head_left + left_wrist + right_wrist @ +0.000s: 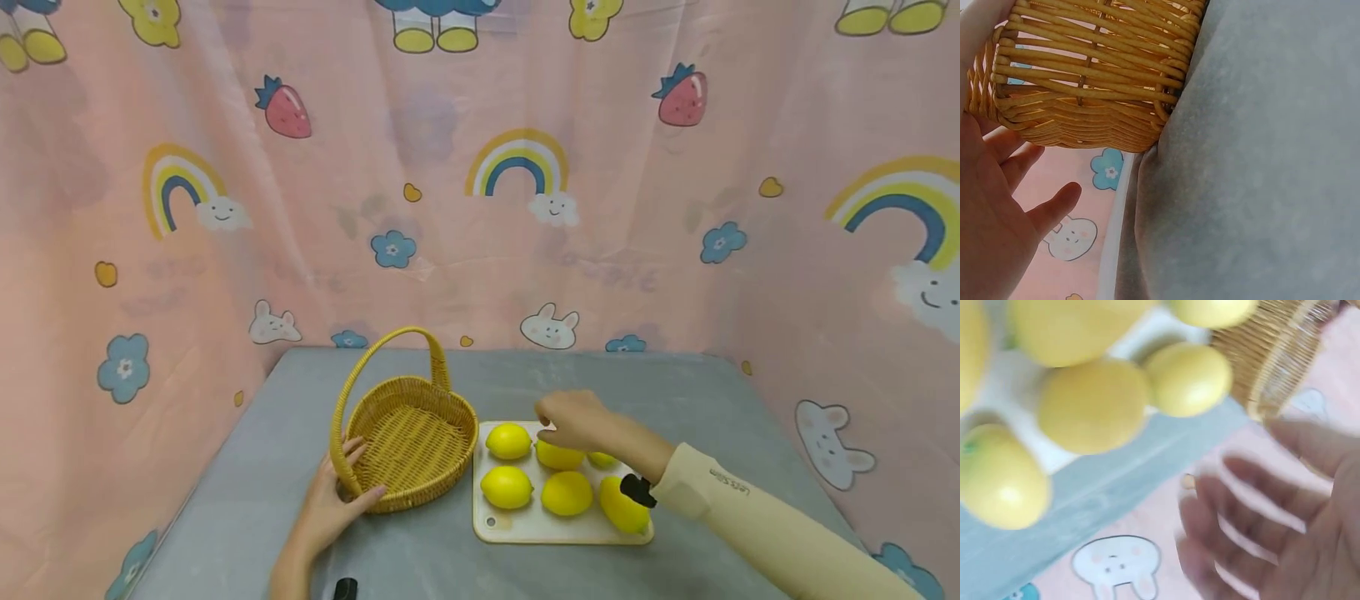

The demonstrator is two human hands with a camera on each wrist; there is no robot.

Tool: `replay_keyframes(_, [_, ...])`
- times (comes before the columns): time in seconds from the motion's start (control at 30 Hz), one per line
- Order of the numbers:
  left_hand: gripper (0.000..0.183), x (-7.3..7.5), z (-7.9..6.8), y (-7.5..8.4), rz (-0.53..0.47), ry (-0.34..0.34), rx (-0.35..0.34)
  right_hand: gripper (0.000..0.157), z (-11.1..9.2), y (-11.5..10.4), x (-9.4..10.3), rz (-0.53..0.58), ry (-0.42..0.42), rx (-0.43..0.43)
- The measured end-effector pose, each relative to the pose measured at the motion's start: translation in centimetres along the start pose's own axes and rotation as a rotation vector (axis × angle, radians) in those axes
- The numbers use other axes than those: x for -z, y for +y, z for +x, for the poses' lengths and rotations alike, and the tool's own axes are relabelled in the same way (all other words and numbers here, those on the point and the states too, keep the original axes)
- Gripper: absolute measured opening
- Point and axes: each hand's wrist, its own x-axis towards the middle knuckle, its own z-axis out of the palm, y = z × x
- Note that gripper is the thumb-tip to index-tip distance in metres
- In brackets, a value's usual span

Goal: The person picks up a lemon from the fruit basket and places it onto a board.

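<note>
A yellow wicker basket (411, 497) with a tall arched handle stands left of centre in the head view, nothing inside it. My left hand (326, 500) holds its left side, fingers at the foot of the handle and thumb along the front rim. Seen from the left wrist, the woven wall (1097, 69) lies close to the spread fingers. Over the back row of lemons hovers my right hand (573, 419), fingers loosely bent around nothing. Several yellow lemons (507, 487) lie in two rows on a white tray (555, 532); the right hand and wrist partly cover some.
A grey cloth covers the table (247, 500). Behind and beside it hangs a pink printed curtain (420, 308). The tray sits close to the right of the basket. A black object (346, 588) shows at the bottom edge beside the left forearm.
</note>
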Motion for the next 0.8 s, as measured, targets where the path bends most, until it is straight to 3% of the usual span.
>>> replay_keyframes(0.1, [0.076, 0.1, 0.0, 0.0, -0.006, -0.007, 0.007, 0.023, -0.7, 0.4, -1.1, -0.188, 0.141, -0.074])
replay_keyframes(0.23, [0.078, 0.3, 0.0, 0.0, -0.014, -0.020, 0.022, 0.061, -1.5, 0.7, -2.9, -0.337, 0.262, -0.149])
replay_keyframes(0.37, [0.084, 0.7, -0.1, 0.1, -0.050, -0.032, 0.043, 0.087, -2.2, 0.8, -4.1, -0.264, 0.247, -0.190])
replay_keyframes(0.47, [0.088, 1.8, -0.2, 1.4, -0.073, -0.001, 0.054, 0.090, -2.6, 0.6, -4.5, -0.154, 0.204, -0.210])
replay_keyframes(0.53, [0.089, 2.9, -0.1, 3.0, -0.053, 0.056, 0.028, 0.090, -2.9, 0.5, -4.6, -0.105, 0.184, -0.217])
replay_keyframes(0.63, [0.079, 4.7, 0.5, 6.5, 0.043, 0.243, -0.170, 0.088, -3.2, 0.4, -4.6, -0.060, 0.165, -0.225])
replay_keyframes(0.73, [0.058, 5.7, 1.8, 10.6, 0.138, 0.467, -0.452, 0.088, -3.4, 0.4, -4.6, -0.035, 0.149, -0.248])
replay_keyframes(0.8, [0.048, 5.6, 3.0, 13.4, 0.155, 0.576, -0.618, 0.089, -3.4, 0.5, -4.7, -0.030, 0.142, -0.267])
